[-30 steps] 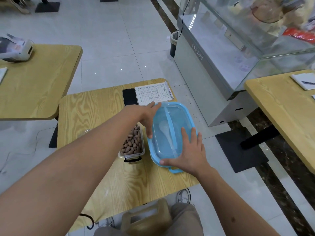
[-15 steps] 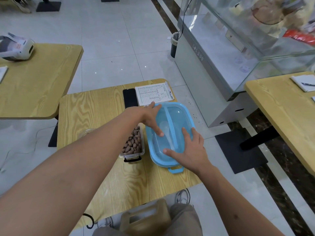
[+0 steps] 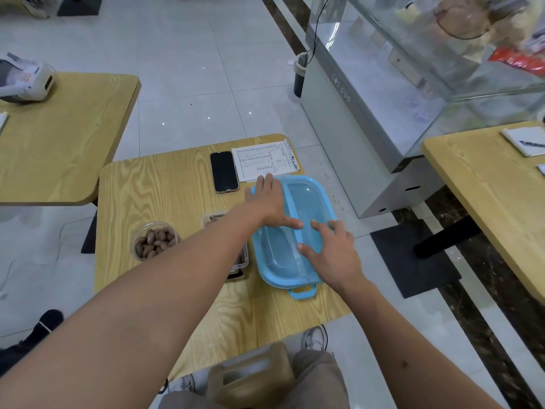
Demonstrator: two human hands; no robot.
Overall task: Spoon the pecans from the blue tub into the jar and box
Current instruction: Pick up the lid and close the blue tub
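The blue tub (image 3: 295,231) sits at the right side of the wooden table (image 3: 165,190), its lid on, a lighter blue strip running lengthwise down the middle and a small handle tab sticking out at the near end. Both hands lie on that lid. The left hand (image 3: 269,202) rests flat on the far left part, fingers straight and spread, thumb stretched toward the centre strip. The right hand (image 3: 333,255) presses on the near right part – fingers straight and slightly apart, fingertips at the strip.

Left of the tub, the left forearm crosses over a clear box (image 3: 227,246) (only its edges and a few pecans show beneath the arm). Further left stands a round clear jar (image 3: 155,240), open and holding pecans, well apart from the tub.

At the far edge of the table a dark phone (image 3: 224,171) lies just beside a printed sheet of paper (image 3: 264,162) – the sheet's near corner is close to the left fingertips.
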